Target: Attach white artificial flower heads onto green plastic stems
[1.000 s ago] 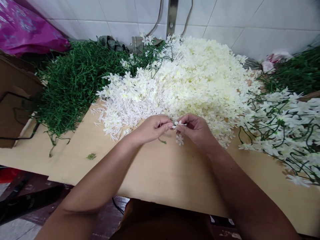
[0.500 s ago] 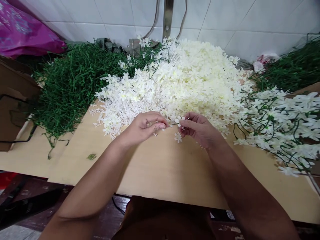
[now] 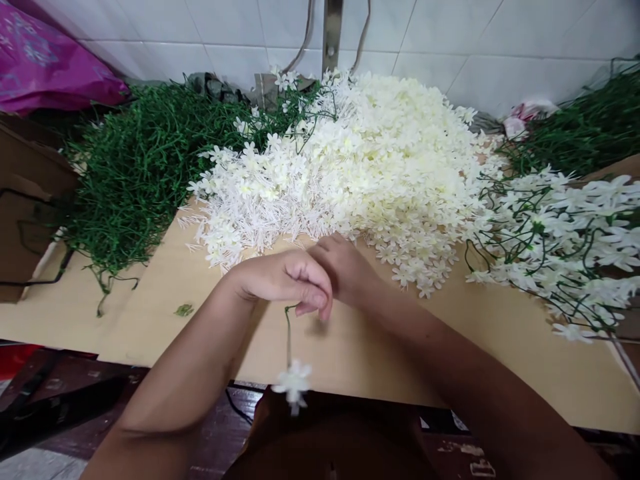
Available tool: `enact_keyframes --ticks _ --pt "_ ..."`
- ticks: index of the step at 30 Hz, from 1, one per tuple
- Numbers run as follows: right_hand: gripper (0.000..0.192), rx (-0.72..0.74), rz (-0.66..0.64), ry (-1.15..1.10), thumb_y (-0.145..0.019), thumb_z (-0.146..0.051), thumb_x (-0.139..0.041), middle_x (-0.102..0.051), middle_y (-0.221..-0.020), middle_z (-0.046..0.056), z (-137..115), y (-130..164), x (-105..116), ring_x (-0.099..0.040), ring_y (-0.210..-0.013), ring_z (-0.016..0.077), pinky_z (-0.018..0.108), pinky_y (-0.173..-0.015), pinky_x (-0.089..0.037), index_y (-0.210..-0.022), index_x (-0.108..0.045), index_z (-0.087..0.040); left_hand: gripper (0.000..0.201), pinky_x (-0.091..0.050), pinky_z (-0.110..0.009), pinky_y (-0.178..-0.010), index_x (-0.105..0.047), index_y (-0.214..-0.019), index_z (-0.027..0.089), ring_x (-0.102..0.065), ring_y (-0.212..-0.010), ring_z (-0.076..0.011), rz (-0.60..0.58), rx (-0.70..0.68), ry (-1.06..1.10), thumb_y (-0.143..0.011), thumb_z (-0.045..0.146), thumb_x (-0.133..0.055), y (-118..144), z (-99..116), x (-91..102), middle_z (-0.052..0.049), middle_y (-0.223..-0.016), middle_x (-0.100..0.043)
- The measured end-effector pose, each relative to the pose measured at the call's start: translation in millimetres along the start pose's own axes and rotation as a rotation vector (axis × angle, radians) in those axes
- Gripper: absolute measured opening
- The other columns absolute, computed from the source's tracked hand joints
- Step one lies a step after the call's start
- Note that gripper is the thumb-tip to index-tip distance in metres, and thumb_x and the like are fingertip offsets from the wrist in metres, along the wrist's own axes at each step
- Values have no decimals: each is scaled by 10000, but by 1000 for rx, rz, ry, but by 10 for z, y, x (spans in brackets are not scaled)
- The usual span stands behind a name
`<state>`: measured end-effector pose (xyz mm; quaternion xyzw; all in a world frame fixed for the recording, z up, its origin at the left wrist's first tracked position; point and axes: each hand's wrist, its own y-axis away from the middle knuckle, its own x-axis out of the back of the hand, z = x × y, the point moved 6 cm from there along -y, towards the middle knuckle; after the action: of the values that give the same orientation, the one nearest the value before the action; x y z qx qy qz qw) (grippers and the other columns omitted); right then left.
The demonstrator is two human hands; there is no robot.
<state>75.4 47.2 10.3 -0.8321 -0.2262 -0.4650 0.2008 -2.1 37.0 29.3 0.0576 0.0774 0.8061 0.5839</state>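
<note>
My left hand (image 3: 295,283) is closed in a pinch on a thin green artificial flower stem (image 3: 289,337). A white flower (image 3: 293,382) hangs from that stem below the hand, over the table's front edge. Just behind the left hand is my right hand (image 3: 345,267), palm down at the near edge of a large heap of white artificial flower heads (image 3: 390,153). Its fingertips are hidden, so what it touches does not show. Loose white flower heads (image 3: 420,270) lie to its right.
A tangle of green stems (image 3: 140,167) fills the left side of the table (image 3: 350,360). At right lie green stems bearing white flowers (image 3: 575,240), with more bare stems behind. A cardboard box (image 3: 30,213) and a purple bag (image 3: 55,67) stand left, before a tiled wall (image 3: 230,67).
The hands were apart over the pile's edge with small white flowers between them. My right hand has moved left behind the left one, and a flower now dangles from the left hand.
</note>
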Motion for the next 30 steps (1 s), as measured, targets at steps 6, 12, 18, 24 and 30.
enact_keyframes --ticks 6,12,18,24,30 --pt "175 -101 -20 304 -881 -140 -493 -654 -888 165 43 -125 -81 -530 -875 273 368 -718 -400 -876 -664 -106 375 -362 -192 -482 -664 -672 142 -453 -494 -77 43 74 -166 -873 446 -575 -105 -131 9 1 -524 -530" --pt "127 -208 398 -68 -836 -109 -517 -616 -777 70 551 159 365 -520 -759 201 338 -702 -404 -749 -573 -183 222 -444 -220 -633 -661 -764 144 -586 -680 -110 272 85 -409 -871 302 -549 -190 -252 148 -29 -737 -653" --pt "51 -334 525 -431 -827 -221 -582 -612 -712 0 759 458 464 -549 -644 137 286 -612 -433 -790 -599 -190 187 -460 -278 -740 -707 -868 170 -626 -818 -150 698 -45 -596 -873 263 -544 -132 -177 390 -53 -866 -693" --pt "59 -278 498 -573 -817 -218 -589 -622 -753 10 544 415 322 -570 -675 125 276 -629 -462 -825 -626 -172 182 -458 -260 -670 -714 -881 163 -612 -753 -142 949 -158 -370 -803 313 -647 -109 -135 408 -62 -848 -717" --pt "41 -180 538 -513 -836 -211 -591 -588 -777 16 405 401 347 -563 -690 128 282 -634 -488 -839 -610 -175 177 -450 -246 -626 -674 -786 154 -568 -652 -117 951 -119 -101 -739 322 -702 -192 -270 387 -25 -725 -675"
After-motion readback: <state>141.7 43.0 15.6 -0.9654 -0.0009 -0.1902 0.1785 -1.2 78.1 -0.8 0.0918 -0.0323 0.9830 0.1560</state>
